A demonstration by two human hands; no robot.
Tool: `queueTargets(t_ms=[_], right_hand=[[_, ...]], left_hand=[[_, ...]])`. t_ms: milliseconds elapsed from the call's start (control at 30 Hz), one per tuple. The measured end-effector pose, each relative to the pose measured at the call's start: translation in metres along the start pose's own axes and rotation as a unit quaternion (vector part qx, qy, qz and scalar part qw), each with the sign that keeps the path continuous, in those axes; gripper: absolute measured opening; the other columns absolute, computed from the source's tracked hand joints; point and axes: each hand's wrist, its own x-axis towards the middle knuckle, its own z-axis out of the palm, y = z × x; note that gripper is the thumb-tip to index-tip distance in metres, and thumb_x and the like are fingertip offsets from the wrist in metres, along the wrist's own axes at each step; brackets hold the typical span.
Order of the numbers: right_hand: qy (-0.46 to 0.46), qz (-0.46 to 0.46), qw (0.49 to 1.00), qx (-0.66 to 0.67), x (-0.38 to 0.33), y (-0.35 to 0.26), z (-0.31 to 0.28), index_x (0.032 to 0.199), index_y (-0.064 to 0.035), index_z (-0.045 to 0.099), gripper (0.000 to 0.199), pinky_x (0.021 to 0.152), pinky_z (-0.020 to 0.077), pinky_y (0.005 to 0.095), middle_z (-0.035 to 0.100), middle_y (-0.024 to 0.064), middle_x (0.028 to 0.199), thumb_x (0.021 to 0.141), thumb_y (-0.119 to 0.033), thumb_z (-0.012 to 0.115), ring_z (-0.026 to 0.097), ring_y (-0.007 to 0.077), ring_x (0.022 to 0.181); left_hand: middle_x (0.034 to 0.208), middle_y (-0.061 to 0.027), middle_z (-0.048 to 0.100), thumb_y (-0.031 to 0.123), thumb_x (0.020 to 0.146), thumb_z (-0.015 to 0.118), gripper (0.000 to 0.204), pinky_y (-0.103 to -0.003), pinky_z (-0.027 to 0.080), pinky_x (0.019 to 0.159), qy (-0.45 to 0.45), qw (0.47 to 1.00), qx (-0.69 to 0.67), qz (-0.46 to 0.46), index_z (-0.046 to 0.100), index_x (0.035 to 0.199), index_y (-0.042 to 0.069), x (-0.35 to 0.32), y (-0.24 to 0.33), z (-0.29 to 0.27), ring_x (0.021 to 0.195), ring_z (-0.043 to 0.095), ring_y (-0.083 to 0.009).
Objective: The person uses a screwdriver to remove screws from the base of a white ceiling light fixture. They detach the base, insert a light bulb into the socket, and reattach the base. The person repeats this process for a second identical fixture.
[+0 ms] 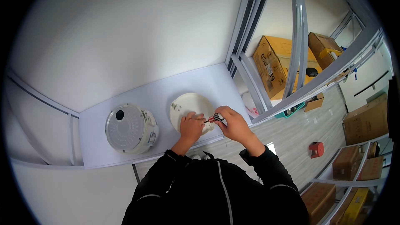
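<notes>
A round cream-white shallow lid or cover (189,102) lies on the light table in front of me, with small fittings near its left rim. My left hand (191,128) rests on its lower part, fingers stretched out and apart. My right hand (235,126) is closed round a screwdriver (216,118) with a red and black handle. Its thin shaft points left, toward the fingers of my left hand. Where the tip meets the cover is too small to make out. To the left stands a round white appliance (125,130), its perforated grey-white face upward with a black round spot.
The pale table (98,114) ends at a wall behind and a metal frame (260,93) on the right. Beyond that frame sit a large yellow carton (273,68) and other boxes. A red stool (316,149) stands on the floor, near shelves of cartons (346,162).
</notes>
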Motion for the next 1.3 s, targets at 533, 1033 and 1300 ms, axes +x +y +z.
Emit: queueTargets(t_ms=[533, 1033, 1300], right_hand=[[-0.107, 0.154, 0.975, -0.122, 0.011, -0.036, -0.010, 0.117, -0.0019, 0.057, 0.039, 0.077, 0.0599, 0.0525, 0.064, 0.0198, 0.108, 0.090, -0.017, 0.081, 0.071, 0.0464, 0.092], [-0.103, 0.112, 0.980, -0.131, 0.002, -0.013, 0.009, 0.118, -0.0024, 0.062, 0.038, 0.078, 0.0591, 0.0533, 0.067, 0.0248, 0.106, 0.091, -0.021, 0.081, 0.070, 0.0468, 0.092], [-0.126, 0.172, 0.966, -0.143, 0.010, -0.015, 0.004, 0.130, 0.0000, 0.061, 0.050, 0.078, 0.0585, 0.0550, 0.067, 0.0272, 0.101, 0.091, -0.023, 0.081, 0.071, 0.0470, 0.089]], left_hand=[[0.126, 0.0056, 0.073, 0.021, 0.086, 0.081, 0.027, -0.048, 0.042, 0.104, 0.061, 0.997, 0.013, 0.049, 0.078, 0.113, 0.023, -0.002, -0.001, 0.007, 0.135, 0.056, -0.0277], [0.127, 0.0090, 0.072, 0.022, 0.087, 0.081, 0.019, -0.046, 0.042, 0.101, 0.051, 0.996, -0.011, 0.068, 0.079, 0.106, 0.023, 0.004, -0.005, 0.011, 0.133, 0.056, -0.0222], [0.129, 0.0081, 0.074, 0.021, 0.086, 0.080, 0.020, -0.048, 0.042, 0.101, 0.042, 0.996, 0.020, 0.071, 0.078, 0.107, 0.022, 0.001, -0.005, 0.016, 0.134, 0.057, -0.0240]])
